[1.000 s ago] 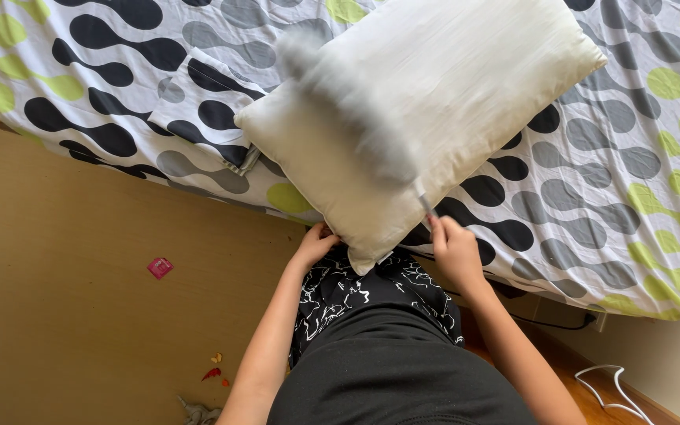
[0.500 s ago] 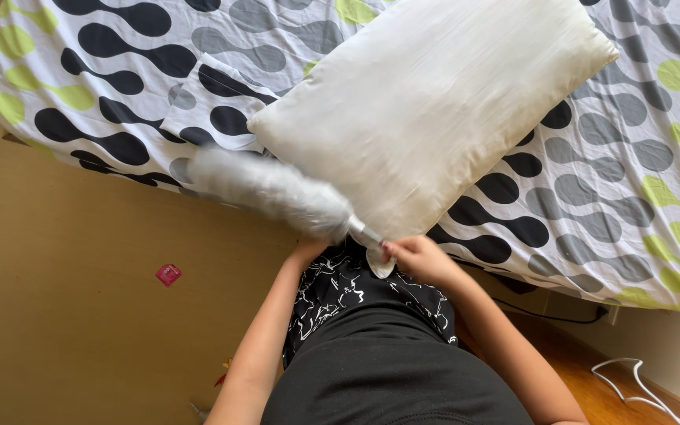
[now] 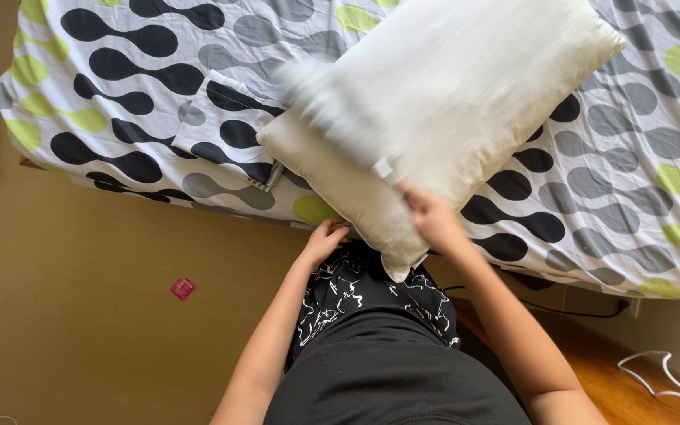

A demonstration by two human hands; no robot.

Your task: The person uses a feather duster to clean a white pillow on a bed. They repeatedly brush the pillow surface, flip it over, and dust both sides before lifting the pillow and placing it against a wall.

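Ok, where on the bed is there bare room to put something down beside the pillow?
The patterned sheet lies bare left of the white pillow, between the folded patterned cloth and the bed's left edge. Another bare stretch runs right of the pillow, toward the far right edge. The near edge is crowded: left hand, right hand and the pillow's corner.
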